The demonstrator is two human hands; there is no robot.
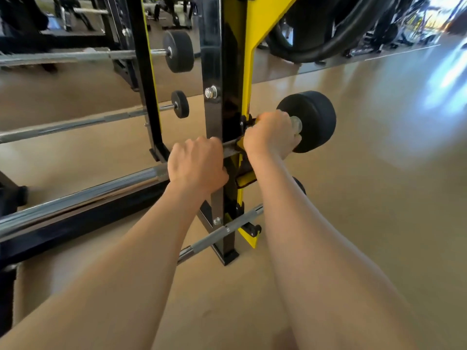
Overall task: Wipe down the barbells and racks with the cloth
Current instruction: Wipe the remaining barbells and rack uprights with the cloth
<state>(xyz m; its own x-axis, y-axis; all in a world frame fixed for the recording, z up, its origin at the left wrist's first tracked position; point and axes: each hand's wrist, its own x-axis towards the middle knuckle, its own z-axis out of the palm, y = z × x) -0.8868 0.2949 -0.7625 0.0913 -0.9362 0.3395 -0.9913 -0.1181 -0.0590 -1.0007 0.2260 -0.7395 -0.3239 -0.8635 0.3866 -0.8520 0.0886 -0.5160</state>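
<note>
A black and yellow rack upright (214,72) stands in the middle of the head view. A chrome barbell (88,193) with a black round end weight (313,120) rests across the rack at mid height. My left hand (195,164) is closed around its bar just left of the upright. My right hand (270,133) is closed around the same bar between the upright and the end weight. No cloth is visible in either hand. A lower barbell (222,231) crosses the rack near the floor, its right end hidden behind my right forearm.
Two more fixed barbells (177,50) (180,104) sit higher on the rack's far side. The rack's black base beam (75,223) runs left along the tan floor (379,198). A mirror edge and other gym machines (328,26) lie beyond.
</note>
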